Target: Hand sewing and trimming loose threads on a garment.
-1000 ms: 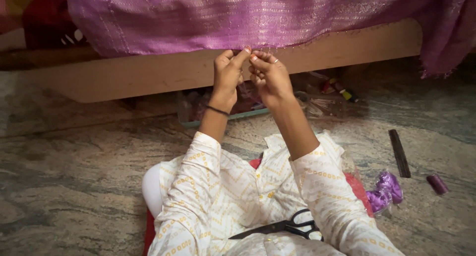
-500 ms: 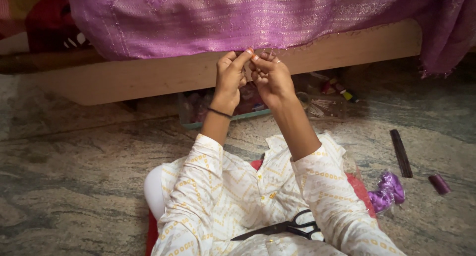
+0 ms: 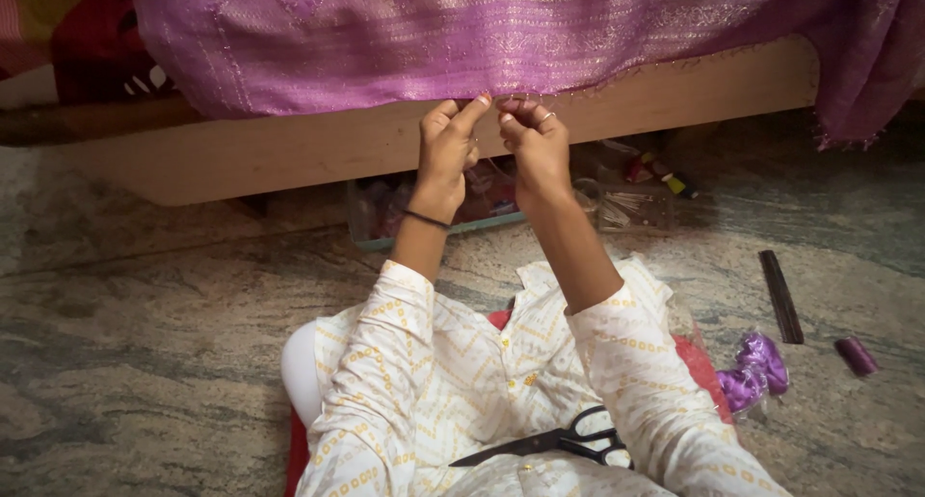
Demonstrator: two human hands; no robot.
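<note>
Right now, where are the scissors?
In the head view the black scissors lie on the person's lap at the bottom centre, blades pointing left, just inside the right sleeve and well below both hands at the purple cloth's edge.

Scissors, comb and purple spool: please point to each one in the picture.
scissors [image 3: 564,444], head view, near the pivot of the blades.
comb [image 3: 779,296], head view, middle of the dark strip.
purple spool [image 3: 856,355], head view, its side.

Cloth hangs over the bed's board; a box sits beneath. Scissors lie on the lap; comb and spool lie right.
</note>
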